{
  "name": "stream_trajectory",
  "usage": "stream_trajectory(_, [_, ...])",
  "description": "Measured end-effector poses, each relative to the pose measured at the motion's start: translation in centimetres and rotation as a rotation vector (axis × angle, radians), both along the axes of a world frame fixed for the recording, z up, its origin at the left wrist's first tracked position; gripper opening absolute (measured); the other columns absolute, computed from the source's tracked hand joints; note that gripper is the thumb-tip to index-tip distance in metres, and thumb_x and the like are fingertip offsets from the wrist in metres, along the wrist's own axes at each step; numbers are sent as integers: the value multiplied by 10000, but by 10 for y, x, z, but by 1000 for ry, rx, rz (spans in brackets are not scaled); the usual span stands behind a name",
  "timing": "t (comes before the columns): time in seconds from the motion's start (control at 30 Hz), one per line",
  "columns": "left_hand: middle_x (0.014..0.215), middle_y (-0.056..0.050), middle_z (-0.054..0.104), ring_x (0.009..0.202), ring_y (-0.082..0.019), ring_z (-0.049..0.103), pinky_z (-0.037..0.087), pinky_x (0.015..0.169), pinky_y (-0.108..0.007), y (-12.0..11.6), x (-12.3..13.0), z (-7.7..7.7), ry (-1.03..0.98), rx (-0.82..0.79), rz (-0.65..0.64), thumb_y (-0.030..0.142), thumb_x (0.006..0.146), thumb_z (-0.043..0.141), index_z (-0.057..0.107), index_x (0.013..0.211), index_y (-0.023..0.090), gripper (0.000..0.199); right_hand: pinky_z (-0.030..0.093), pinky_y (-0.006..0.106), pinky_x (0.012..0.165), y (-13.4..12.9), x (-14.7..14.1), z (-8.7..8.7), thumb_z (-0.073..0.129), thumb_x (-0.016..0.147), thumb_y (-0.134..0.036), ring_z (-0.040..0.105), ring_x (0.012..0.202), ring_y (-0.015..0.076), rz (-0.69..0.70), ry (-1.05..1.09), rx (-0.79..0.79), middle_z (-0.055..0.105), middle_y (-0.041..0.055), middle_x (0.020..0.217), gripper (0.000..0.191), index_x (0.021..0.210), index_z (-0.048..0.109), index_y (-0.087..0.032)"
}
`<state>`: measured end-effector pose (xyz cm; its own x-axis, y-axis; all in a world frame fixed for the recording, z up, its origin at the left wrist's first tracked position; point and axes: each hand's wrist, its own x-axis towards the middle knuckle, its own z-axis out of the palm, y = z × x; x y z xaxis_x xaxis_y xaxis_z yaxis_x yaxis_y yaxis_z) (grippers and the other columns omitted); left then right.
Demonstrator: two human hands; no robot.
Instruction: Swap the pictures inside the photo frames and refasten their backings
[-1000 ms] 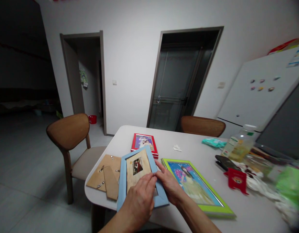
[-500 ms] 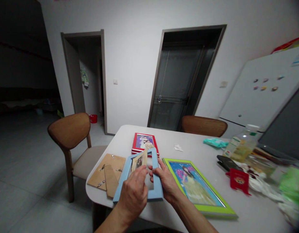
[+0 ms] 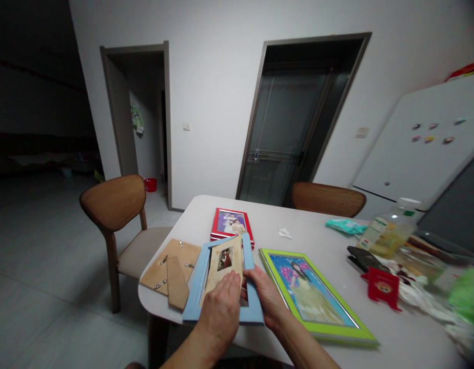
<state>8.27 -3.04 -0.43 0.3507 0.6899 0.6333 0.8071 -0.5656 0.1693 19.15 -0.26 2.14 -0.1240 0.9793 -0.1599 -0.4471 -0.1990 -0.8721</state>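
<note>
A light blue frame [image 3: 194,293] is tilted over the near edge of the table, a beige photo sheet [image 3: 234,244] lying slantwise in its opening. My left hand [image 3: 220,310] rests on the lower part of the sheet, fingers stretched out together. My right hand [image 3: 264,294] grips the right side of the blue frame, thumb in front and fingertips showing in the opening. To the left lies a brown backing board [image 3: 175,266] with metal clips and a stand leg. Behind the blue frame are stacked red frames [image 3: 232,223]. A green frame [image 3: 317,297] with a photo lies to the right.
On the right of the white table [image 3: 260,205] are a bottle [image 3: 391,228], a black wallet-like item [image 3: 366,260], a red packet [image 3: 383,288], a teal packet [image 3: 345,226] and crumpled tissue [image 3: 285,233]. Wooden chairs stand at the left [image 3: 116,205] and behind [image 3: 329,199].
The photo sheet has swung flatter across the blue frame's opening, showing more of its face. My left hand has gone from pinching it to lying on it. The view has shifted slightly.
</note>
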Motion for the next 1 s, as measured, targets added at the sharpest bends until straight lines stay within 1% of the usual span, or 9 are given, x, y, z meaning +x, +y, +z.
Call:
stream_trajectory(0.1, [1042,-191,603,993,-227,557,477,848,-317,0,3,1,-6,-11,-28,29,723,363,510,1061,11,369,358,165,361,-2,2,-6,590,560,-191,413,357,55,52,44,-71,451,-78,435,164,681,482,-170])
stream_trajectory(0.27, [1067,-168,596,1021,-218,539,456,878,-331,-5,4,3,-40,-88,-36,47,714,382,506,1077,40,384,375,168,375,-3,11,-17,585,577,-166,415,377,53,101,103,-64,460,-72,464,161,704,488,-168])
stream_trajectory(0.43, [1139,-187,543,1080,-225,489,429,908,-342,-2,-3,-2,-76,-133,35,51,687,387,456,1124,9,445,425,168,426,-5,16,-12,573,629,-136,436,423,48,143,187,-16,464,-74,522,235,843,497,-194])
stream_trajectory(0.53, [1143,-191,538,1078,-220,492,434,902,-336,1,-5,-6,-60,-165,63,34,709,358,446,1131,5,432,448,183,434,-3,14,-9,556,618,-113,466,443,58,114,136,-30,490,-63,560,292,886,482,-200])
stream_trajectory(0.63, [1135,-172,550,1070,-205,500,440,891,-323,3,-2,-5,-77,-191,45,44,729,367,443,1134,36,412,423,162,396,-1,11,-10,538,596,-97,437,400,44,63,82,-27,484,-75,538,296,866,469,-195])
stream_trajectory(0.73, [1104,-142,577,1019,-192,539,459,856,-319,2,1,2,-133,-215,4,60,744,370,441,1133,86,396,383,150,353,0,9,-14,538,591,-110,439,382,46,65,18,-44,509,-71,540,275,841,455,-188])
stream_trajectory(0.83, [1012,-108,628,921,-187,592,483,795,-308,1,0,12,-258,-271,8,72,758,349,456,1128,136,390,377,149,349,0,13,-19,558,607,-149,492,430,59,58,-37,-74,588,-24,661,275,852,438,-185])
stream_trajectory(0.9, [957,-112,646,878,-203,609,487,758,-309,-1,-3,19,-372,-304,34,83,763,338,474,1127,137,393,390,158,360,2,17,-24,565,622,-179,514,461,64,43,-57,-68,615,9,751,272,857,430,-185])
stream_trajectory(1.0, [898,-117,658,808,-221,623,482,717,-309,-2,-11,32,-580,-302,42,126,775,356,517,1097,124,360,373,164,334,6,24,-33,560,627,-198,484,393,58,15,-124,-63,613,-4,692,257,847,427,-187])
